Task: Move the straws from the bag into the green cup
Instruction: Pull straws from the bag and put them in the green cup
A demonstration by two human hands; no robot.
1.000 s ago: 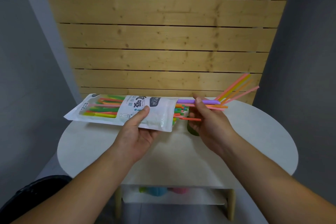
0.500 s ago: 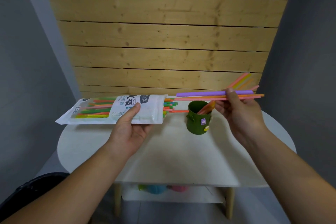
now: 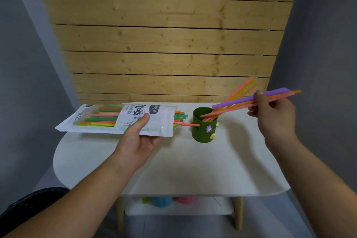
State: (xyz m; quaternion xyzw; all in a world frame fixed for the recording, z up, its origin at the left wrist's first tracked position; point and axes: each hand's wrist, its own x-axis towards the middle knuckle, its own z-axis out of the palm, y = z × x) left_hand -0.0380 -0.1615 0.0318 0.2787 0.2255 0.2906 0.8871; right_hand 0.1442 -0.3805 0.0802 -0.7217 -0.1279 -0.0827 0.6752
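Note:
My left hand holds a white plastic bag of coloured straws level above the table, its open end facing right with straw tips poking out. A dark green cup with small stickers stands on the table right of the bag and holds several straws leaning right. My right hand is right of the cup and pinches a purple straw together with orange and pink straws. These slope down to the left, with their lower tips at the cup's mouth.
The white oval table stands against a wooden slat wall. A lower shelf under the table carries blue, pink and green objects. Grey walls close in on both sides. A dark object sits at the lower left.
My right hand drew the purple, orange and pink straws out of the bag, carried them right and tilted their left ends down to the cup. The bag in my left hand shifted slightly left.

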